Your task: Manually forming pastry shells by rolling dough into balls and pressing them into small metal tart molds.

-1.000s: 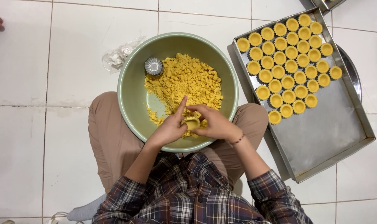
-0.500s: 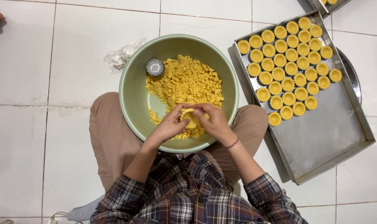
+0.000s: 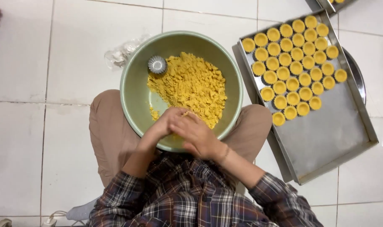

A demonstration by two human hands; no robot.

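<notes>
While a half-second earlier the yellow lump showed between them, the left hand [image 3: 164, 124] and right hand [image 3: 195, 133] now press together over the green bowl [image 3: 132, 96], probably clenched on that dough; crumbly dough [image 3: 191, 84] fills the bowl, moulded tart shells [image 3: 290, 63] line the tray [image 3: 326, 138].

floor: white tiled floor [image 3: 40, 63], grey grout lines | right of frame: metal baking tray [image 3: 330, 138] lying tilted | upper left of centre: crumpled clear plastic bag [image 3: 120, 52] | bottom left: white cable [image 3: 52, 217] | top right corner: 2nd tray's edge [image 3: 326, 5]
</notes>
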